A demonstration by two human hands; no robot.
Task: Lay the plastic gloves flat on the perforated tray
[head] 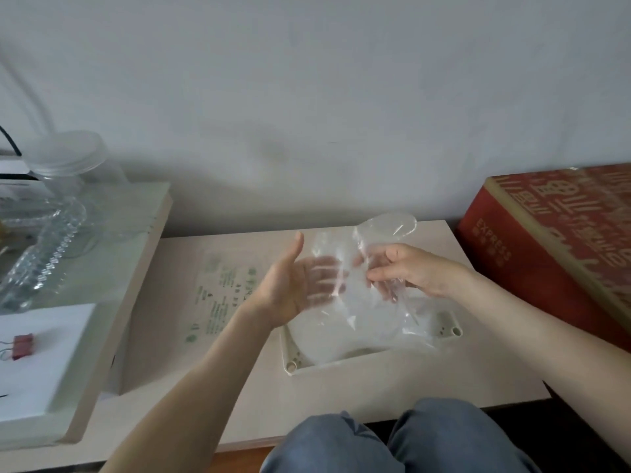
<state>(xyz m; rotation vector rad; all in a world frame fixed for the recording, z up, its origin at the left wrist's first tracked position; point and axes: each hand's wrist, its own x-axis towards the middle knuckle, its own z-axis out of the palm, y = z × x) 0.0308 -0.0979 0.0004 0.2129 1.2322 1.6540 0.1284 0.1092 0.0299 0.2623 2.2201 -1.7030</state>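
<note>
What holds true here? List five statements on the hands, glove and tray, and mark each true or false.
The right hand pinches the plastic glove. True.
The glove lies flat on the perforated tray. False: it is held crumpled above it.
The left hand is clenched. False: its fingers are straight behind the film.
A red box stands right of the tray. True.
The binder clip lies in the tray. False: it rests on a white surface at left.

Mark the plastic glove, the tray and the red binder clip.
plastic glove (389,227): head view, its raised upper end.
tray (450,331): head view, right corner of its rim.
red binder clip (22,346): head view, its red body.
</note>
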